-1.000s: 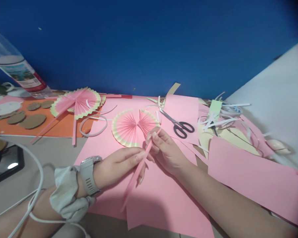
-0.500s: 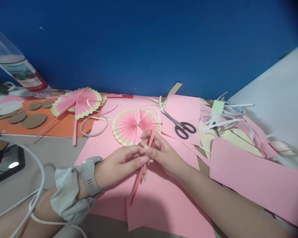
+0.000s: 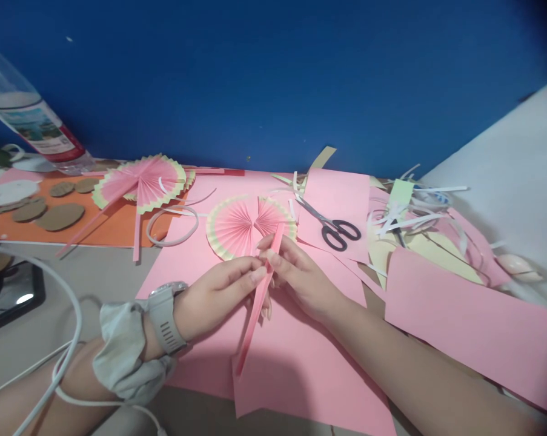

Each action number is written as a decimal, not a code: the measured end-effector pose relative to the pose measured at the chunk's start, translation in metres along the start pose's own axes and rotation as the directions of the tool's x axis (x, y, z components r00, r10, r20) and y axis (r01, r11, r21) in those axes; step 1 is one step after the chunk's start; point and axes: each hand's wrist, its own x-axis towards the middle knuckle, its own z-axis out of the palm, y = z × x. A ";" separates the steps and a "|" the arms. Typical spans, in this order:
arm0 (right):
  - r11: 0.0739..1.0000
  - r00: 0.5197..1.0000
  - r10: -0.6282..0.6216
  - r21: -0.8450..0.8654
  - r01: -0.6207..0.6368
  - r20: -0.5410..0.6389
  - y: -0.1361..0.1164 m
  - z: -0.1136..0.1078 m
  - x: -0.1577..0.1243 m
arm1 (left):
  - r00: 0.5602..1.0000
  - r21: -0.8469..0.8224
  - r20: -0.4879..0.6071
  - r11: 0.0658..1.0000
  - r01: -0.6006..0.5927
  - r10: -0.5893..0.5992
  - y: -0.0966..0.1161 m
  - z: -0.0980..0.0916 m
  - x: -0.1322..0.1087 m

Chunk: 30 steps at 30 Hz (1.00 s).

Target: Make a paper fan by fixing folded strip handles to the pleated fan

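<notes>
A narrow folded pink paper strip [image 3: 254, 324] slants between my hands, above pink paper sheets [image 3: 328, 369]. My left hand [image 3: 225, 289] pinches it around its middle, thumb on top. Higher up, my right hand [image 3: 303, 275] is closed on the same strip, its thumb pressed against the face. Some fingers of both hands are hidden behind the strip. Just beyond my hands lies a round pleated paper fan [image 3: 230, 230], pink with a pale yellow-green rim and a slit at the top right. Black-handled scissors [image 3: 332, 227] rest on pink paper to its right.
Finished-looking pleated fans with paper handles [image 3: 139, 181] lie back left, near cardboard discs [image 3: 62, 217] and a leaning plastic bottle [image 3: 39, 124]. Paper scraps [image 3: 404, 221] pile up at right. A white cable [image 3: 76, 303] crosses my left forearm. A blue wall [image 3: 255, 79] stands behind.
The strip has turned so that its wider flat face shows instead of its thin edge. Both hands keep their hold in nearly the same place. The view has shifted slightly.
</notes>
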 end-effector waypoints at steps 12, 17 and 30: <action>0.981 0.995 -0.047 -0.191 0.029 -0.090 0.000 0.007 -0.002 | 0.995 0.028 -0.086 0.999 -0.041 0.043 0.003 0.002 -0.001; 0.961 0.997 -0.046 -0.274 0.026 -0.069 0.002 0.006 -0.004 | 0.992 0.174 -0.121 0.985 -0.019 0.040 0.001 0.001 -0.001; 0.866 0.996 -0.045 -0.500 0.001 -0.076 0.001 0.006 -0.007 | 0.955 0.385 -0.248 0.921 -0.056 0.161 -0.001 -0.004 0.000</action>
